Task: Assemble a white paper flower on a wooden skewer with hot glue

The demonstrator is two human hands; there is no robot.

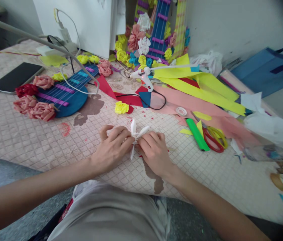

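Note:
Between my two hands is a small white flower (pixel 133 127) with narrow petals that look like folded fabric or paper. My left hand (pixel 115 144) pinches it from the left, fingers closed near its centre. From the other side my right hand (pixel 153 149) grips it with curled fingers; the fingertips are partly hidden. Just beyond the hands lies a yellow rosette (pixel 122 107) on a red scrap. Farther off, a white hot glue gun (pixel 143 77) rests on the table with its red light on.
On the left, a blue guitar-shaped piece (pixel 74 103) carries pink and red rosettes, near a dark tablet (pixel 17 77). To the right lie red-handled scissors (pixel 214 140), a green roll (pixel 197 134), yellow strips (pixel 206 92) and pink fabric (pixel 176 97). A white cable (pixel 43 42) arches across the left.

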